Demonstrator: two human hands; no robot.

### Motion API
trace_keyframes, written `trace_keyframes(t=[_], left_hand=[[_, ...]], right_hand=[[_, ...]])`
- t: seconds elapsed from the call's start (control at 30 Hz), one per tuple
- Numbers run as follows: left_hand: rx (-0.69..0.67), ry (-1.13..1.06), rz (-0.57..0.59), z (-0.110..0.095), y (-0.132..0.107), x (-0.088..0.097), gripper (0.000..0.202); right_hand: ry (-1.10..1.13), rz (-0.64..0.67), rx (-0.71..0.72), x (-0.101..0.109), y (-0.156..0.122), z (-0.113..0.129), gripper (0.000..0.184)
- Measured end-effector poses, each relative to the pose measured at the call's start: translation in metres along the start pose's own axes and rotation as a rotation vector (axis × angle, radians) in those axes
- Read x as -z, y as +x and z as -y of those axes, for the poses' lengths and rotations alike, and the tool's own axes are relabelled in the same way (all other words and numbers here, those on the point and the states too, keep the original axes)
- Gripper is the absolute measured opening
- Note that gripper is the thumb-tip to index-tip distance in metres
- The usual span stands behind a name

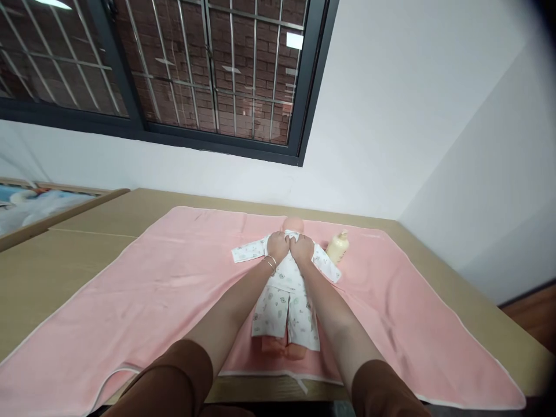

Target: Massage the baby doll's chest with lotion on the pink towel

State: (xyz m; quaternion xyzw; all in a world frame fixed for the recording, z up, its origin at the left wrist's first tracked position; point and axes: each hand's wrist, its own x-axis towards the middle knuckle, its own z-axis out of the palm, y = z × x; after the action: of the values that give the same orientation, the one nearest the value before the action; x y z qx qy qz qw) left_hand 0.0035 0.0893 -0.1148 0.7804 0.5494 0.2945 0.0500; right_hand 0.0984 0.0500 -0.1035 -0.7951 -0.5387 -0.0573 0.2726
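A baby doll [293, 223] lies on its back on a pink blanket [186, 278], its head toward the wall. It wears a white patterned top [288, 273] and matching trousers [273, 313]; its feet show below the hems. My left hand [278, 246] and my right hand [302, 249] meet at the top's neckline, just below the doll's head. Both have their fingers closed on the cloth of the top. The long sleeves stretch out to either side. Just right of the doll's right-hand sleeve is a cream pump bottle [337, 247].
The blanket is spread over a wooden table [104, 217] against a white wall. Above stands a dark-framed window [221, 145] with metal bars. At the far left, a wooden-edged box [61, 211] holds plastic-wrapped items. A white strap [299, 383] hangs at the front edge.
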Motion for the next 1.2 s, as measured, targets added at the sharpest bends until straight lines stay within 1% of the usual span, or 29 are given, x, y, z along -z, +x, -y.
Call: trace_keyframes(t=[0.17,0.33,0.47,0.57,0.7,0.97,1.1,1.2], left_hand=[[-0.036,-0.007,0.026,0.002,0.002,-0.002,0.034],[-0.038,-0.014,-0.029,0.001,-0.008,-0.001,0.035],[-0.049,-0.030,-0.066,0.000,-0.013,-0.003,0.034],[-0.050,-0.050,-0.088,0.001,-0.011,-0.006,0.030],[-0.053,-0.079,-0.111,0.002,-0.006,-0.010,0.026],[-0.127,-0.125,-0.116,0.012,-0.012,-0.010,0.030],[-0.099,-0.137,-0.110,0.010,-0.013,-0.010,0.033],[-0.069,-0.151,-0.094,0.009,-0.006,-0.010,0.032]], right_hand=[[-0.026,-0.006,0.000,-0.004,0.000,-0.006,0.042],[-0.053,-0.074,-0.022,-0.003,-0.008,-0.006,0.042],[-0.072,-0.116,-0.024,-0.003,-0.010,-0.003,0.040],[-0.076,-0.110,0.001,-0.003,-0.009,-0.003,0.037],[-0.076,-0.097,0.033,-0.001,-0.007,-0.004,0.040],[-0.079,-0.105,0.003,-0.001,-0.008,-0.004,0.041],[-0.079,-0.093,-0.003,-0.001,-0.008,-0.004,0.042],[-0.074,-0.075,-0.001,0.000,-0.005,-0.004,0.042]])
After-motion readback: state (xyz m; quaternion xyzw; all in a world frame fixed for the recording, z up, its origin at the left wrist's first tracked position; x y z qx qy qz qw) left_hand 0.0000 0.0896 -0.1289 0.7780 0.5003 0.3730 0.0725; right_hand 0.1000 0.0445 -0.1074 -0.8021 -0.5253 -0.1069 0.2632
